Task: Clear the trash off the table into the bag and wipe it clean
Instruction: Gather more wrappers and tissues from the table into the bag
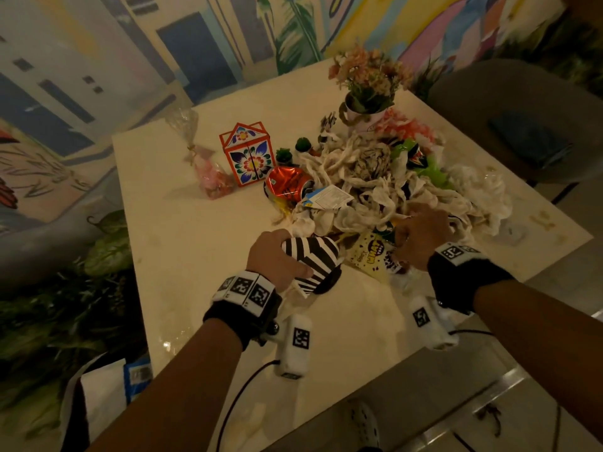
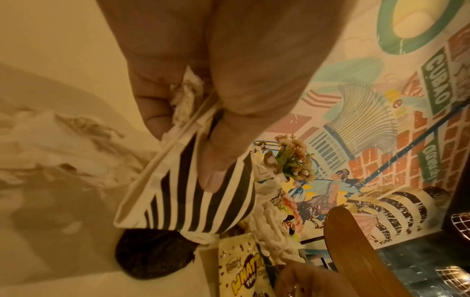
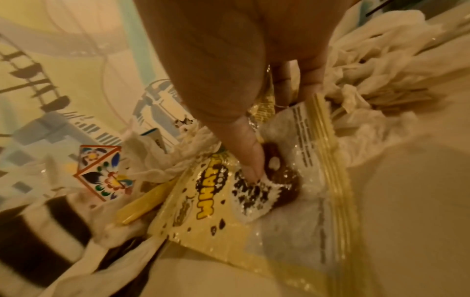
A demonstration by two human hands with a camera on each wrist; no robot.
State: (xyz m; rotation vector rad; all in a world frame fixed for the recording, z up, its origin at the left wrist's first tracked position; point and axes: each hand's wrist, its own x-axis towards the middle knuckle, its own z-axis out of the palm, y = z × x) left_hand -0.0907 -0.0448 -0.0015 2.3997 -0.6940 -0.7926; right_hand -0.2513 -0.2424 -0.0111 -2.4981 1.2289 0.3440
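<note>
My left hand (image 1: 287, 256) grips a crushed black-and-white striped paper cup (image 1: 313, 262) near the table's front; in the left wrist view the thumb presses the cup (image 2: 183, 201) and a scrap of white tissue (image 2: 187, 94) is caught under the fingers. My right hand (image 1: 401, 236) pinches a yellow snack wrapper (image 1: 368, 252), thumb on its printed face (image 3: 218, 193). Behind both lies a heap of crumpled white tissues (image 1: 391, 184) with a crushed red can (image 1: 287, 187) and a green wrapper (image 1: 414, 154). A white bag (image 1: 98, 396) stands on the floor at the lower left.
On the cream table (image 1: 182, 256) stand a floral paper box (image 1: 248, 154), a cellophane candy bag (image 1: 208, 171), small cactus pots (image 1: 284, 156) and a flower pot (image 1: 368, 86). A grey chair (image 1: 522, 119) is at the right, plants at the left.
</note>
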